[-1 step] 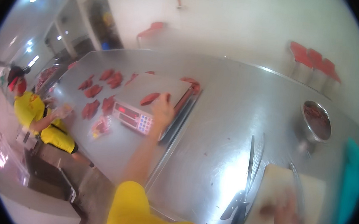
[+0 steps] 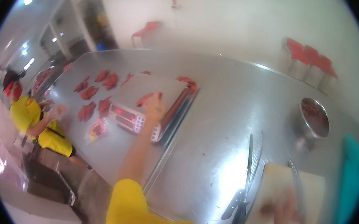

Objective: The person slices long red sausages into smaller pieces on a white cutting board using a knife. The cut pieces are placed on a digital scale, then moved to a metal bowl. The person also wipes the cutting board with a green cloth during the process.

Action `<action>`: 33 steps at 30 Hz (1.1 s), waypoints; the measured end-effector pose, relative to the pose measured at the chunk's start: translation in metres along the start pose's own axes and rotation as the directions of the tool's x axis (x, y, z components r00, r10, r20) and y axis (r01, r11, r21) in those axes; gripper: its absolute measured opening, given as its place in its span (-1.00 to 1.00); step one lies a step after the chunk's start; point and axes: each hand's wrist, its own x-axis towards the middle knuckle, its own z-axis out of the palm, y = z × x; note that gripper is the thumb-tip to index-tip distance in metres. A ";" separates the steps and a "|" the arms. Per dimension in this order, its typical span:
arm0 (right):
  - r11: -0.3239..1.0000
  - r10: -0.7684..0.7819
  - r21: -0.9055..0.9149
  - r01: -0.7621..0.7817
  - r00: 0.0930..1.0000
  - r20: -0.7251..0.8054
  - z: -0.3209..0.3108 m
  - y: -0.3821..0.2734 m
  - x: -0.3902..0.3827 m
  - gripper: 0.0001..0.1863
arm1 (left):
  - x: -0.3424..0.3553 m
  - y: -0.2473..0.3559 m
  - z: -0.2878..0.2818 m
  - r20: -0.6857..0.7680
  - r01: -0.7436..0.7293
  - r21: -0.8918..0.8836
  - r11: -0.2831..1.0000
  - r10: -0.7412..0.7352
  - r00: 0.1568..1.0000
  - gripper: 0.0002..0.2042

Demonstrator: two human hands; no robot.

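My left hand (image 2: 154,110) reaches over the steel plate of a digital scale (image 2: 126,119). Its bent fingers are on a small piece of red meat (image 2: 143,100), which they partly cover. My right hand (image 2: 283,210), smeared by motion, is low over a white cutting board (image 2: 273,176). A dark red piece of meat (image 2: 267,209) lies at its fingers, and whether they grip it is not clear. A long knife (image 2: 297,180) lies along the board, just right of that hand.
Left of the board lie more black-handled knives (image 2: 239,215). Several meat pieces (image 2: 86,110) and a plastic bag (image 2: 97,129) surround the scale. A steel bowl of meat (image 2: 315,119) stands far right, near a teal board (image 2: 351,178). A co-worker in yellow (image 2: 27,113) stands at left.
The whole view has shifted slightly. My left hand has moved a little left, covering more of the meat on the scale. My right hand stays over the board.
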 end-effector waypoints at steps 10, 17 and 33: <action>0.929 -0.099 -0.369 -0.023 0.946 -0.308 -0.084 0.003 -0.008 -0.63 | 0.064 -0.135 0.002 0.281 -0.152 0.260 0.954 0.076 0.957 -0.55; 0.711 0.181 -0.602 -0.365 0.921 -0.345 -0.161 0.068 -0.008 -0.67 | -0.037 0.111 -0.022 0.151 -0.257 -0.491 0.832 0.372 0.916 -0.70; 0.870 0.135 -0.485 0.088 0.904 0.406 -0.221 0.176 0.023 -0.69 | -0.277 0.516 -0.021 0.659 -0.518 -0.500 0.694 0.693 0.292 -0.47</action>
